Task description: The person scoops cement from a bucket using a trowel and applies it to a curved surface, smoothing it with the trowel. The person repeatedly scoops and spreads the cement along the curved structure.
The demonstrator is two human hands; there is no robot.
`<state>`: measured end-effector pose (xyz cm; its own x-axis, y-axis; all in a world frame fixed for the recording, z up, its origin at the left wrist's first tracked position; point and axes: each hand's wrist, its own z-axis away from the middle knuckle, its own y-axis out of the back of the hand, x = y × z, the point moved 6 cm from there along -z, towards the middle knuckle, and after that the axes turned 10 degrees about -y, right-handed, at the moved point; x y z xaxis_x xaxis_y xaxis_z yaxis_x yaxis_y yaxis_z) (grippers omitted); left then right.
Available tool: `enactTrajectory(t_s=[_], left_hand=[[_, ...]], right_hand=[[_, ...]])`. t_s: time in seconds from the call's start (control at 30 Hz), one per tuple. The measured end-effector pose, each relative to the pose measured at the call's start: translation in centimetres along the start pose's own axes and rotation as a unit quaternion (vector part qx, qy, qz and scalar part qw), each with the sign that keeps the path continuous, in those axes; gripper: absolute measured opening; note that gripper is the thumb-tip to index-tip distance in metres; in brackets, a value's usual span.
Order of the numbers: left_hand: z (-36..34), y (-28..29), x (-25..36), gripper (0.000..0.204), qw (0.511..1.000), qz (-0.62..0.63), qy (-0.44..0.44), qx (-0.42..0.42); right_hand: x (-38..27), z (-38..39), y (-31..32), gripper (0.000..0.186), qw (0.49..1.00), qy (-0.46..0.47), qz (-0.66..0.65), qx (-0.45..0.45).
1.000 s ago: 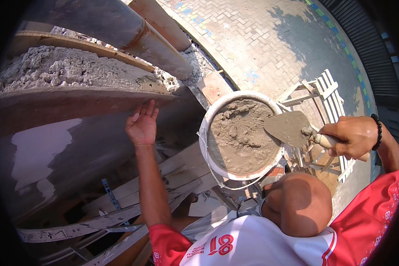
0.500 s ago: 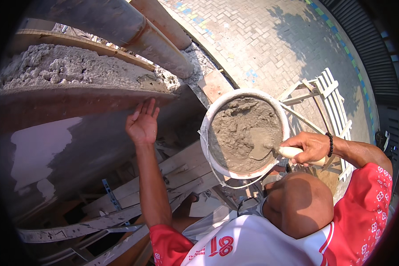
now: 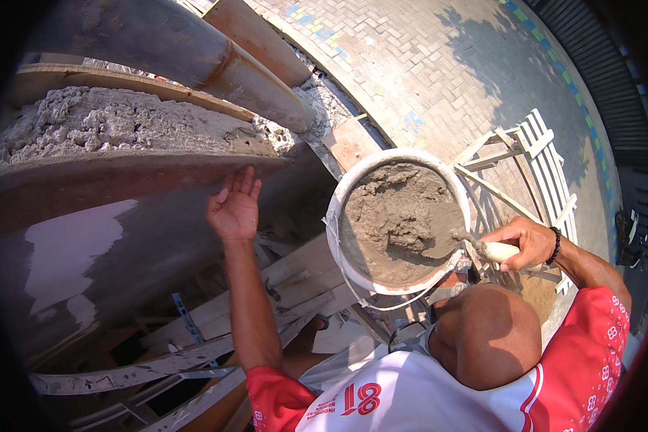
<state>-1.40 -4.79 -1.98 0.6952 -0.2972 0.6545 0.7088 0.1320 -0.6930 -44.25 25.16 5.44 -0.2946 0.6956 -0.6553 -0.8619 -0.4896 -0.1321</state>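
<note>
A white bucket [image 3: 333, 234] of wet grey mortar [image 3: 403, 205] stands in front of me. My right hand [image 3: 525, 243] is closed around the pale handle of a trowel [image 3: 499, 251]. The trowel reaches over the bucket's right rim, and its blade is mostly hidden in the mortar. To the left of the bucket, my left hand [image 3: 235, 214] is open, palm up and fingers stretched, holding nothing. Its fingertips are close to the lower edge of a rough plastered ledge [image 3: 129, 128]; whether they touch it I cannot tell.
Large pipes [image 3: 259, 90] slant above the ledge. A flat reddish-brown piece [image 3: 352, 142] lies behind the bucket. A white slatted wooden frame [image 3: 538, 147] stands at right on block paving [image 3: 403, 65]. Planks [image 3: 306, 277] and a blue level-like bar [image 3: 186, 317] are below my left arm.
My right hand has moved right with the trowel, from the mortar's right part to the bucket's rim. The mortar surface is reshaped, with a lump near its middle. My left hand stays open, nearly in place.
</note>
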Motion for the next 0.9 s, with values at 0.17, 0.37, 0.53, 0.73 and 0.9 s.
enactTrajectory(t_s=[0.17,0.37,0.53,0.73,0.9], left_hand=[[-0.2,0.3,0.2,0.041,1.0,-0.011,-0.008,-0.011],[-0.1,-0.9,-0.4,0.03,0.999,-0.034,-0.013,0.01],[-0.2,0.3,0.2,0.031,1.0,0.003,-0.018,-0.002],[0.1,-0.3,-0.2,0.03,1.0,0.006,-0.017,0.006],[-0.3,0.5,0.3,0.04,1.0,0.008,-0.028,-0.006]], right_hand=[[-3.9,-3.0,-1.3,0.057,0.999,0.04,-0.016,0.026],[-11.5,-10.9,-3.1,0.055,0.977,0.194,-0.067,0.054],[-15.7,-16.0,-6.1,0.046,0.968,0.176,-0.18,-0.01],[-17.9,-19.4,-8.6,0.046,0.963,0.167,-0.199,0.076],[-20.7,-21.0,-9.0,0.05,0.946,0.214,-0.089,0.228]])
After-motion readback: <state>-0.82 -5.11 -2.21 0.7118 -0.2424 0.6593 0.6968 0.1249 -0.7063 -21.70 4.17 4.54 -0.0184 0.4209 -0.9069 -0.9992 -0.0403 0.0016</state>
